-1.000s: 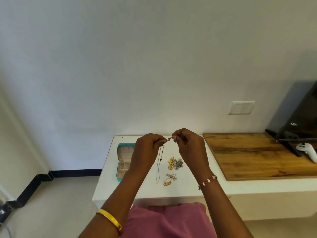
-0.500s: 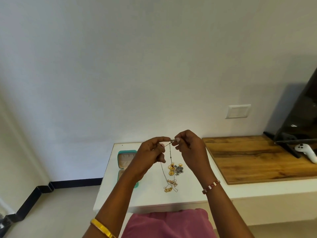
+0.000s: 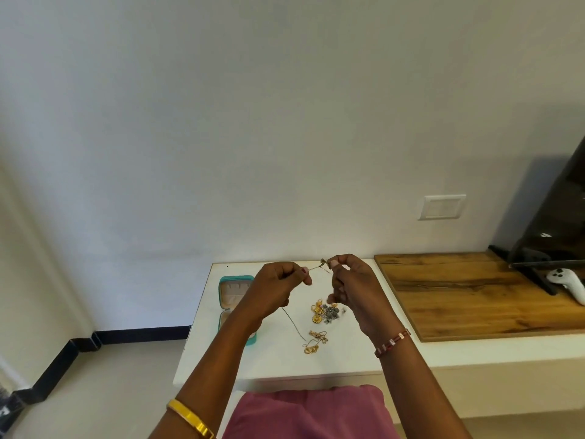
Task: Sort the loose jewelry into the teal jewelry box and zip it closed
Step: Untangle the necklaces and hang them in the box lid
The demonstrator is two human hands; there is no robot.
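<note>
Jewelry, this time a thin chain [image 3: 292,321], was what you had in both hands, held up over the white table [image 3: 221,359]. Your left hand [image 3: 275,293] pinched one stretch of it and your right hand [image 3: 351,286] pinched the clasp end just beside it. Half a second before, the chain hung as a narrow loop straight down from your fingertips toward the gold pieces; by this moment it trailed out from under your left hand and slanted down toward the small gold tangle [image 3: 315,342] at the table's near side, so you had shifted your hold along it. A second before, both hands were closer together at the clasp. I read that as you working the clasp or straightening the chain before stowing it, not yet carrying it across. The teal jewelry box [image 3: 235,280] lay open at the table's left edge, partly behind your left wrist. The gold and silver earrings [image 3: 326,312] sat at the table's middle, untouched. Most of the sorting looked undone, and the zipping was well off.
</note>
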